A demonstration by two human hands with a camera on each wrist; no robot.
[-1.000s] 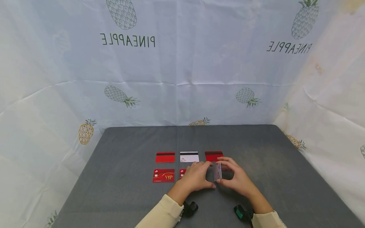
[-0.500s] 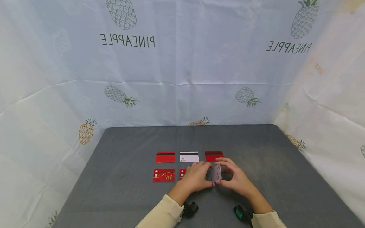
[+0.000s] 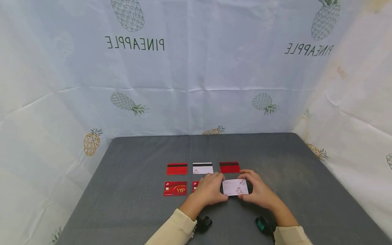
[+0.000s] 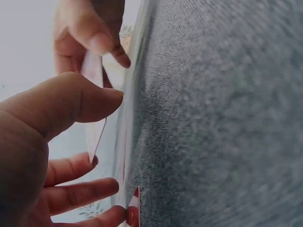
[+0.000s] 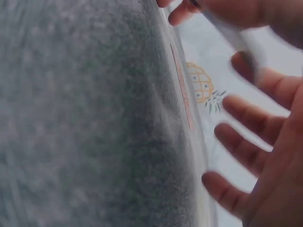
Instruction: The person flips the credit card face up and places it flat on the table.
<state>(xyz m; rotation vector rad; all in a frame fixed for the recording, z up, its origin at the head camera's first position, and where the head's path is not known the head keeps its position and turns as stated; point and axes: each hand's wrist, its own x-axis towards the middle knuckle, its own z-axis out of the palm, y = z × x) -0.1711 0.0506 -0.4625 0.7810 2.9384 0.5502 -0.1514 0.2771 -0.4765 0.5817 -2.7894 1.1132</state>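
Observation:
A white card (image 3: 235,187) with a faint floral print is held between my two hands, a little above the grey table, its printed face tilted toward the head camera. At its left end, my left hand (image 3: 208,190) grips it with thumb and index finger, and the left wrist view shows the index fingertip against the card's edge (image 4: 97,135). My right hand (image 3: 259,191) pinches the right end between thumb and fingers. A red card (image 3: 195,185) is mostly hidden behind my left hand. In the right wrist view the card appears blurred and nearly edge-on.
In the back row lie a red card (image 3: 177,169), a white card (image 3: 202,168) and a dark red card (image 3: 229,167), each with a black stripe. A red VIP card (image 3: 175,188) lies front left. A pineapple-print curtain (image 3: 196,68) hangs behind the grey table (image 3: 137,211).
The white card has turned from nearly edge-on to showing its broad printed face. My right hand has shifted slightly right; my left hand stays in nearly the same place.

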